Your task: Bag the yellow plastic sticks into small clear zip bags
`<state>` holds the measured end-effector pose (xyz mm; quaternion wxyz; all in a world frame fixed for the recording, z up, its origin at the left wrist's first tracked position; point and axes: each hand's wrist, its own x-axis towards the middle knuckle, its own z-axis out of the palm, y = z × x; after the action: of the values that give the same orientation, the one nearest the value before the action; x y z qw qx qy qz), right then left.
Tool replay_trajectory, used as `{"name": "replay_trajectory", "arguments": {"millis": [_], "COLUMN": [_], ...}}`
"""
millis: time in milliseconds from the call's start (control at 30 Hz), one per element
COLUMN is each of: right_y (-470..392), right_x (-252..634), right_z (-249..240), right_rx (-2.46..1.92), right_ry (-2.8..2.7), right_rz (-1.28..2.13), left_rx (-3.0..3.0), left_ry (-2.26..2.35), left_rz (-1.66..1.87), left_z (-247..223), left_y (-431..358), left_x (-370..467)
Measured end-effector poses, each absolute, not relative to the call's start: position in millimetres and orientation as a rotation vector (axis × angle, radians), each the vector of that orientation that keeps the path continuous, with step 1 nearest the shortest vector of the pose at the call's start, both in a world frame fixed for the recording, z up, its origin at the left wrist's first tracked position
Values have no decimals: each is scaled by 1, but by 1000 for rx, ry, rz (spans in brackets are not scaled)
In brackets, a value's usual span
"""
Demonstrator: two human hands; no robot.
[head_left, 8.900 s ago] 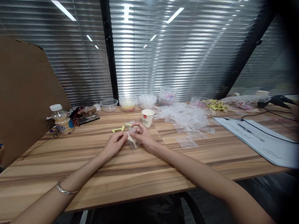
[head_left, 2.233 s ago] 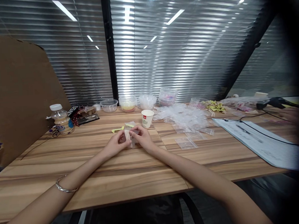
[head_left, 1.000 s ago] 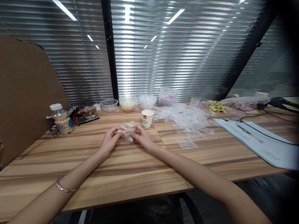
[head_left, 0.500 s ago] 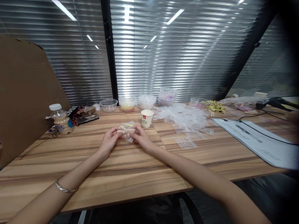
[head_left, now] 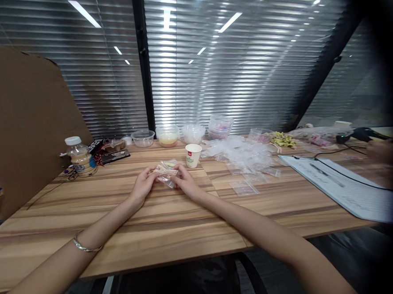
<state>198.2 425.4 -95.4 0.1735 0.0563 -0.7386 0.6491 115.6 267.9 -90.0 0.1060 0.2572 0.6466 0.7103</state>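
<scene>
My left hand (head_left: 143,185) and my right hand (head_left: 185,181) pinch a small clear plastic bag (head_left: 166,173) from its two sides, above the wooden table. Pale and yellowish pieces show in the bag; their exact shape is too small to tell. A white paper cup (head_left: 193,156) with a red mark stands just beyond my right hand. To the right of the cup lies a loose pile of clear plastic bags (head_left: 245,155), with one flat bag (head_left: 244,188) at its near edge.
Clear bowls (head_left: 168,136) line the back of the wooden table (head_left: 149,238). A bottle (head_left: 80,158) and cardboard (head_left: 24,113) are at left. A clipboard (head_left: 335,187), a cable and yellow pieces (head_left: 282,140) lie right. Another person's blurred hand (head_left: 381,153) is at the right edge.
The bag has tilted and shifted slightly between my fingers. The other person's hand at the right edge has come further into view, near the black device.
</scene>
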Motion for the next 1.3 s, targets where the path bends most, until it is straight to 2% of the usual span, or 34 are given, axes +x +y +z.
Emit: {"name": "replay_trajectory", "arguments": {"millis": [533,933,1300], "right_y": [421,424,422], "right_x": [202,200,200], "right_z": [-89,-92,-93], "right_rx": [79,73,111], "right_ry": [-1939,-1991,-1997], "right_rz": [2035,1964,1959], "left_rx": [766,909,957], "left_ry": [1890,2089,2053], "left_rz": [2021,1935,1989], "left_z": [-88,-85,-83], "left_y": [269,265,263], "left_x": [116,122,124]}}
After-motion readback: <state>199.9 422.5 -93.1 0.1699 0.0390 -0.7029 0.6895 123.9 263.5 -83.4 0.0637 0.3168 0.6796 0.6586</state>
